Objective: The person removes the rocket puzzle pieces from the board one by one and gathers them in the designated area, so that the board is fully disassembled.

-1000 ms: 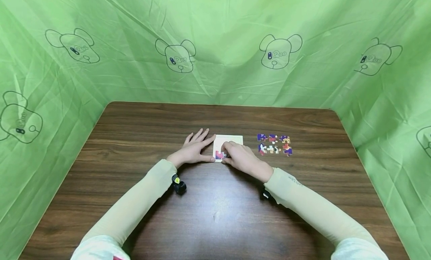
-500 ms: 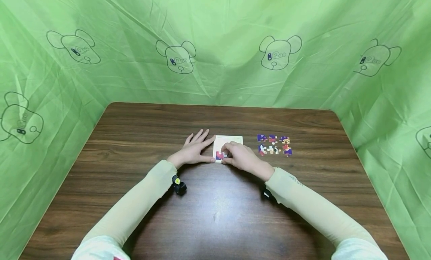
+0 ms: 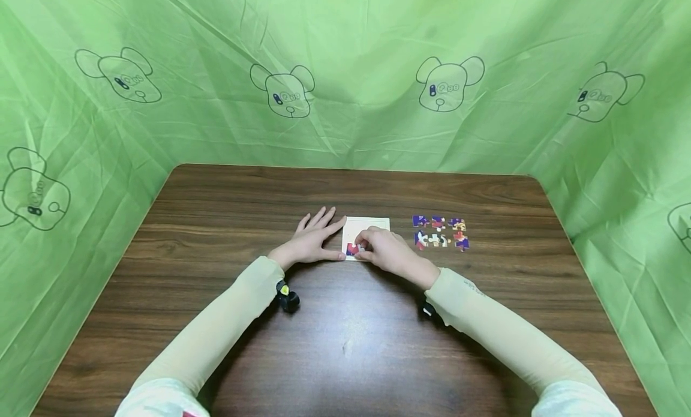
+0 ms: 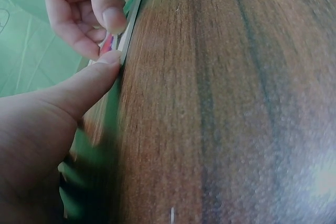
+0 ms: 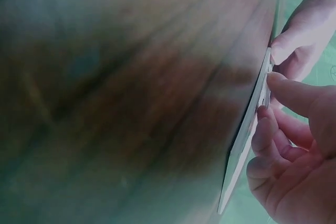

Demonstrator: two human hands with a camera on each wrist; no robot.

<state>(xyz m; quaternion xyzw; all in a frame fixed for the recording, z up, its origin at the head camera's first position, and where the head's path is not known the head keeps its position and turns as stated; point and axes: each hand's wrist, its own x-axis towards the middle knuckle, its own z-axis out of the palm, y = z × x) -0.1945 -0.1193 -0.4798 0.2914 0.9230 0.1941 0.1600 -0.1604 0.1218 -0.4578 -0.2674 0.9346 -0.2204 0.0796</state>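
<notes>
A white square puzzle tray [image 3: 367,221] lies flat on the table. My left hand [image 3: 310,240] rests at its left side, fingers spread, with thumb and index fingertips at the tray's edge. A red and purple puzzle piece [image 3: 352,249] sits in the tray's near left corner. Just right of it, my right hand [image 3: 387,250] pinches a small puzzle piece [image 3: 362,248] between thumb and index finger, low over the tray; the fingers hide most of that piece. In the left wrist view, the left thumb [image 4: 100,74] presses the tray's near corner beside the right fingertips.
Several loose puzzle pieces [image 3: 438,240] lie in two rows right of the tray, purple, red, yellow and white. The brown wooden table [image 3: 345,351] is enclosed by green cloth [image 3: 356,135] printed with bear-head outlines.
My right fingers have shifted slightly at the tray's near left part, and the corner piece now shows more red. My left hand and the loose pieces have stayed put.
</notes>
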